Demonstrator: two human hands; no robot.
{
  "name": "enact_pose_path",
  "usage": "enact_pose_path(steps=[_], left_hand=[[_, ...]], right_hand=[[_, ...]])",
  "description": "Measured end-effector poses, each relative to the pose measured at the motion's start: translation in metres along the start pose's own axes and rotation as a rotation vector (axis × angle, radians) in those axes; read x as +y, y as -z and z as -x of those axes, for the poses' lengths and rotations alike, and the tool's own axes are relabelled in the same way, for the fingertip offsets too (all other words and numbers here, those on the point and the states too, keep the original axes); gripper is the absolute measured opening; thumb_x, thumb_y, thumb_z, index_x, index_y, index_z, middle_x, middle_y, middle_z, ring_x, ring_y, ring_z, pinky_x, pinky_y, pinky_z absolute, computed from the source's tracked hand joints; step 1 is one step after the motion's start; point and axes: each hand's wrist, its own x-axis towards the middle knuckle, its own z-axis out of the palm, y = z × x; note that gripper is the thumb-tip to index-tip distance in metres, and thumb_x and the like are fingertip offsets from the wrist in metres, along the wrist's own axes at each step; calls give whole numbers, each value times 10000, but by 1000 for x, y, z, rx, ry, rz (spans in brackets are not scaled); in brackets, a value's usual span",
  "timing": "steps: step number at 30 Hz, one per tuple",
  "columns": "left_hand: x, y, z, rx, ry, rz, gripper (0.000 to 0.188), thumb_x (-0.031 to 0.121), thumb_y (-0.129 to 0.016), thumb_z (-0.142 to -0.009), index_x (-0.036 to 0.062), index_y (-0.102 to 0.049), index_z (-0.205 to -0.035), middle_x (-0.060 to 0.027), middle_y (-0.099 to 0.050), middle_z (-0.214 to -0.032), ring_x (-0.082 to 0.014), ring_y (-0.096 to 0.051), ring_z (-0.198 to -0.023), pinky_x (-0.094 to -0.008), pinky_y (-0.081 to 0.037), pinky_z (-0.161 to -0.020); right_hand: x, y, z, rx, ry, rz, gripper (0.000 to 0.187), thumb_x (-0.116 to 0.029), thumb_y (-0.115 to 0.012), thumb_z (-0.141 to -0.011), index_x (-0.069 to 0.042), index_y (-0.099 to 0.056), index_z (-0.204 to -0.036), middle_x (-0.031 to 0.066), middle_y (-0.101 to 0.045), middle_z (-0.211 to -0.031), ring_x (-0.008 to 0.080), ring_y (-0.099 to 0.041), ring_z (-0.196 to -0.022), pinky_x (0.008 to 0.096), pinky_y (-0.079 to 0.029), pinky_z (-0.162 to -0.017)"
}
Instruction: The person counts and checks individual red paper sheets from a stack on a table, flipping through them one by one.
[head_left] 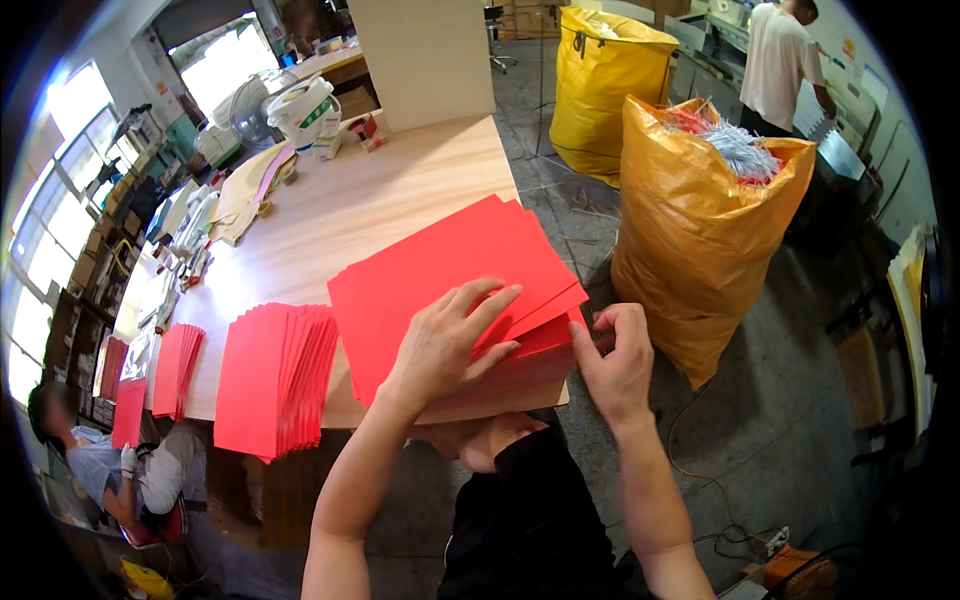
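Head view: red card stack [440, 265], at near right corner of table [410, 180], upper sheets askew. Left hand [445, 335]: laid over stack, fingers loosely spread. Right hand [617, 365]: thumb at stack's right corner, forefinger curled; pinch on a sheet impossible to confirm. Possible faults: sheets sliding off, from uneven layering; corner creasing, from thumb pressure.

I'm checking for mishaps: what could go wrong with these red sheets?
The uneven stack under the left hand is near the edge of the table, so top sheets might slip off. The fanned pile juts past that edge and could fall if bumped. Nearby sheet edges might cut the bare right hand.
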Motion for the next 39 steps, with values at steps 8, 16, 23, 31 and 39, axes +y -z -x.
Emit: enact_pose_path(steps=[8,16,23,31,39], left_hand=[[-2,3,1,30,-3,119,426,143,-681,-1031,198,-713,-1452,-155,-653,-1507,-354,-715,-1199,-464,-578,-1012],[-9,0,3,82,25,265,342,124,-704,-1006,233,-774,-1322,-163,-647,-1489,-359,-714,-1190,-475,-586,-1009],[-9,6,3,77,12,278,441,305,-918,-858,218,-806,-1276,-147,-619,-1522,-363,-725,-1240,-472,-618,-1016],[-11,1,4,78,32,333,580,254,-1009,-715,196,-814,-1258,-135,-622,-1510,-347,-714,-1281,-467,-624,-1048],[-13,2,4,77,42,422,524,179,-960,-781,180,-810,-1284,-141,-618,-1523,-342,-715,-1289,-459,-614,-1055]], right_hand=[[-50,12,-40,-169,48,53,386,-331,-721,-1050,-32,-575,-854,174,-658,-734,413,-677,-668,496,-521,-603],[-34,-19,-41,-170,-308,-707,388,-252,-740,-1069,-56,-524,-813,-29,-568,-702,60,-472,-603,273,-399,-543],[-37,-9,-50,-289,-515,-977,357,-260,-657,-1101,-107,-571,-791,-43,-544,-658,57,-493,-547,231,-381,-515],[-38,-5,-51,-323,-532,-961,348,-259,-663,-1095,-121,-582,-786,-41,-550,-646,53,-519,-543,231,-389,-496],[-32,0,-50,-363,-441,-915,464,-441,-649,-1121,-118,-591,-793,-43,-557,-653,48,-531,-559,217,-388,-507]])
